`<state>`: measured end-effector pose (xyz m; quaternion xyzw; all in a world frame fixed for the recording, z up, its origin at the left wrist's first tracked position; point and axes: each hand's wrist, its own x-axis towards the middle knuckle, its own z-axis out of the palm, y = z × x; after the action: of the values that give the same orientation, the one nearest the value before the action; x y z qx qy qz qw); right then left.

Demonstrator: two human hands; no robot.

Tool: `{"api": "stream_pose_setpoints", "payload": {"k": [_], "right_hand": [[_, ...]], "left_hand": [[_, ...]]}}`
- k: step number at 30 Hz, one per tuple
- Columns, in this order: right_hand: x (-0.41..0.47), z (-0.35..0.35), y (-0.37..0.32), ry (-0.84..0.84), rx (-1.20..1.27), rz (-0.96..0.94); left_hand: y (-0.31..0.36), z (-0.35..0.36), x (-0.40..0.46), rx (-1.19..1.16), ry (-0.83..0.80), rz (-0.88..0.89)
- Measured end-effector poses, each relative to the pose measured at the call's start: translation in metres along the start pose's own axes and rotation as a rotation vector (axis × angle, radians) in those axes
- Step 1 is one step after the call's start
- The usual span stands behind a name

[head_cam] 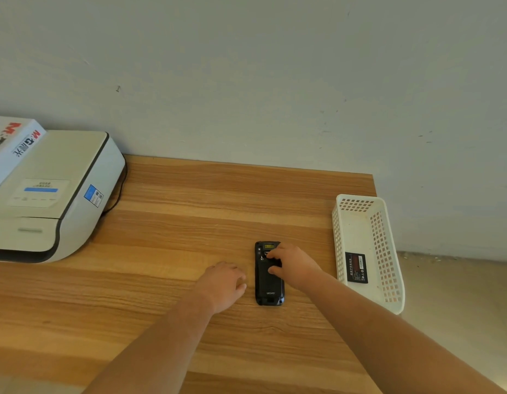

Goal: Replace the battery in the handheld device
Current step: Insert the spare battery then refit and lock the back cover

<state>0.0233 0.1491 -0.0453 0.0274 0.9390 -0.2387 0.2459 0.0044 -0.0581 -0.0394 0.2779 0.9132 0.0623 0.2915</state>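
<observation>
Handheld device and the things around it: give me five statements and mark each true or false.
1. The handheld device lies back-up on the wooden table. True.
2. The right hand rests on the device's upper part. True.
3. The left hand is lifting the device off the table. False: it lies on the table just left of the device and holds nothing.
4. A battery lies inside the white basket. True.
5. The basket stands left of the device, next to the printer. False: the basket stands right of the device, the printer far left.
</observation>
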Motion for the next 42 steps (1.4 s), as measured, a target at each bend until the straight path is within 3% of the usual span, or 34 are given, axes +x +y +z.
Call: {"api": "stream_pose_setpoints", "payload": {"k": [12, 17, 23, 42], "right_hand": [[-0.017, 0.01, 0.018, 0.065, -0.07, -0.046], [-0.029, 0.009, 0.031, 0.12, -0.178, -0.135], [-0.037, 0.008, 0.032, 0.101, -0.295, -0.191], [-0.037, 0.01, 0.03, 0.088, -0.381, -0.168]], "left_hand": [[0.013, -0.005, 0.002, 0.051, 0.068, 0.029], [0.021, -0.007, 0.006, 0.177, 0.076, 0.101], [0.026, -0.004, 0.011, 0.296, -0.001, 0.047], [0.025, 0.001, 0.014, 0.266, -0.104, -0.042]]}}
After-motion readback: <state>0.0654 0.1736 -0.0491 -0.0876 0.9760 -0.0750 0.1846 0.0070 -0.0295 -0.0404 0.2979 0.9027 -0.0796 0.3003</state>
